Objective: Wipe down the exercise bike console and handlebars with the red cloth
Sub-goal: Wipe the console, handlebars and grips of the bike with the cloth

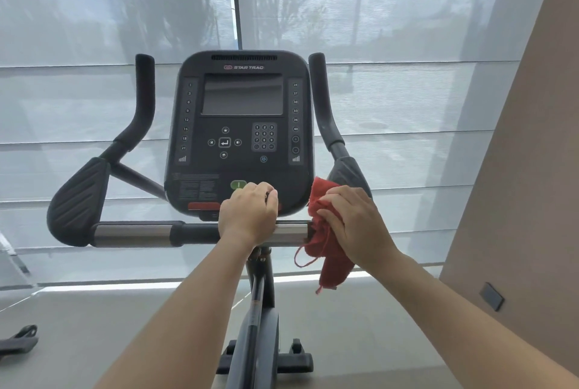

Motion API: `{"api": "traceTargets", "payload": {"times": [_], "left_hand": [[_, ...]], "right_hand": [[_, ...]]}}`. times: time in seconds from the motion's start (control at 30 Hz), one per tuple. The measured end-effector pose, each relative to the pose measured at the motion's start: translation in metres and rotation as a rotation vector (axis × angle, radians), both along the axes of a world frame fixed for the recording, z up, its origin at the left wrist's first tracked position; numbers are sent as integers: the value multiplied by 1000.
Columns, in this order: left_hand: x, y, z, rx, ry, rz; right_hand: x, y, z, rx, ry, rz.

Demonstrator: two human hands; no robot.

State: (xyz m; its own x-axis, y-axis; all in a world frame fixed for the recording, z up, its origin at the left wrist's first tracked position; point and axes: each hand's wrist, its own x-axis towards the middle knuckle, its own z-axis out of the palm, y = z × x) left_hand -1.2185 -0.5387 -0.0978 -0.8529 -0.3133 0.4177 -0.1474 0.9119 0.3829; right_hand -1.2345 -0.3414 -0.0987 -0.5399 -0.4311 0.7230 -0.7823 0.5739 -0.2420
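Handlebar step under way: my left hand [249, 213] clenched the crossbar [138, 233] to steady it, my right hand [354, 225] grasped the red cloth [326, 250] bunched over the bar's right end; next, probably the console [239, 134] above both hands.

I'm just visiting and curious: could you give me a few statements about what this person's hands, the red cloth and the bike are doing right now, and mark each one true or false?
1. The right hand holds the crumpled red cloth against the right end of the horizontal metal handlebar. True.
2. The left hand holds a second cloth. False: its grip is closed on the bare bar, with no cloth in it.
3. The screen on the black Star Trac console is dark. True.
4. The red cloth lies spread across the console's number keypad. False: it is at the console's lower right corner, bunched in the right hand.
5. Both upright black handlebar horns are being gripped. False: neither is touched.
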Motion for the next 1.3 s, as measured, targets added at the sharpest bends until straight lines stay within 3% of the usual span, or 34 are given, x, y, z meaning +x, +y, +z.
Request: {"api": "traceTargets", "payload": {"times": [0.17,0.33,0.47,0.7,0.83,1.03,1.17,1.3], "left_hand": [[-1,0,1,20,45,-2],[-2,0,0,20,61,-9],[-2,0,1,14,65,-13],[-3,1,-1,-1,68,-32],[-3,2,-2,-2,60,-32],[0,3,-2,-3,68,-27],[-2,3,-2,-5,66,-35],[-1,3,-2,-9,66,-24]], "right_hand": [[-37,6,42,-94,1,-88],[-44,9,15,173,-324,-223],[-31,13,5,182,-260,-198],[-39,23,10,236,-314,-96],[-49,13,18,175,-341,-117],[-13,15,5,69,-184,-98],[13,18,-10,51,-222,-66],[2,2,-10,10,-268,-190]]}}
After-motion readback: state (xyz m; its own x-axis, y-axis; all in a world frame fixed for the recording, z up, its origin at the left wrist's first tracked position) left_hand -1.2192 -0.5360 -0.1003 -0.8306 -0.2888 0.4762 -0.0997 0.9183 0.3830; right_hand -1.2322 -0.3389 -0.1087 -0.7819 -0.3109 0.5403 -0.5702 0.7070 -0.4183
